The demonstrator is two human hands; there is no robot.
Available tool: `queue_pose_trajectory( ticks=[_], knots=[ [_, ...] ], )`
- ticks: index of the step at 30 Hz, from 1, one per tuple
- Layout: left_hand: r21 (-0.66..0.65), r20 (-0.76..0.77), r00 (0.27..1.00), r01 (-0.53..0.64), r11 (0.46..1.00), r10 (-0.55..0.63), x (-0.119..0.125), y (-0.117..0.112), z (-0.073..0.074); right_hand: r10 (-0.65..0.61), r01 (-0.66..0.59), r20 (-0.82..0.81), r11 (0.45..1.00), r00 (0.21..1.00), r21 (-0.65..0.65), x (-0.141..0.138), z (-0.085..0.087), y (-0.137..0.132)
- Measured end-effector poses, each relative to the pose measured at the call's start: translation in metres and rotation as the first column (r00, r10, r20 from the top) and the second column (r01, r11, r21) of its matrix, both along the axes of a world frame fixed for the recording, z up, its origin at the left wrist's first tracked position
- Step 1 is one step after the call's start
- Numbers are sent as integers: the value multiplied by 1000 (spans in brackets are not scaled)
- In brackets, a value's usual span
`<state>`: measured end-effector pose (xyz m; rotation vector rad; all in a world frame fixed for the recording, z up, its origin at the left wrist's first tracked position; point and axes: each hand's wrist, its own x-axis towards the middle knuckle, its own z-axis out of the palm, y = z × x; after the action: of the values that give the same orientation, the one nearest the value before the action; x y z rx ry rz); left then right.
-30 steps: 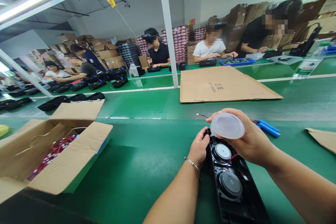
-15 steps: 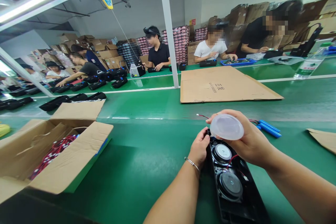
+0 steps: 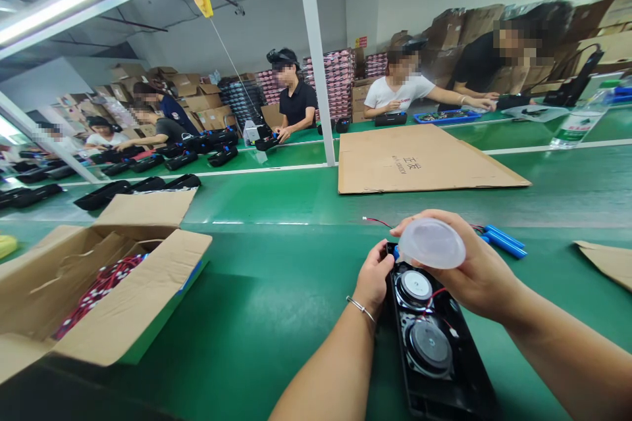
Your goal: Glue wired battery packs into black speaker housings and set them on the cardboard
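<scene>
Black speaker housing (image 3: 459, 362) near right on green bench (image 3: 266, 329); probably stiff, smooth, fairly heavy; best held by side walls, off the thin red wire (image 3: 435, 296); left hand (image 3: 372, 279) grips its far-left edge; right hand (image 3: 478, 266) grasps translucent container (image 3: 432, 243), likely light, hiding housing's far end; blue cells (image 3: 506, 241) right; carton (image 3: 162, 296) left; flat cardboard (image 3: 419, 158) far.

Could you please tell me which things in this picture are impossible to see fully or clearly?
All in the head view:
Black case: near end cut off by the bottom edge.
Right hand: some fingers hidden behind the translucent round object.
Cardboard box: left side cut off by the left edge.
Bottle label: lettering too small.
</scene>
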<state>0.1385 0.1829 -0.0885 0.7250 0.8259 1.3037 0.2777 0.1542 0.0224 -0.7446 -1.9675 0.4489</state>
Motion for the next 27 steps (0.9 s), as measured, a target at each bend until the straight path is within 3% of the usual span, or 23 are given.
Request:
queue_pose_trajectory(
  ticks=[27],
  knots=[
    [-118, 101, 994, -18, 993, 30, 0, -6, 16, -33, 27, -182, 999, 983, -38, 11, -7, 8]
  ],
)
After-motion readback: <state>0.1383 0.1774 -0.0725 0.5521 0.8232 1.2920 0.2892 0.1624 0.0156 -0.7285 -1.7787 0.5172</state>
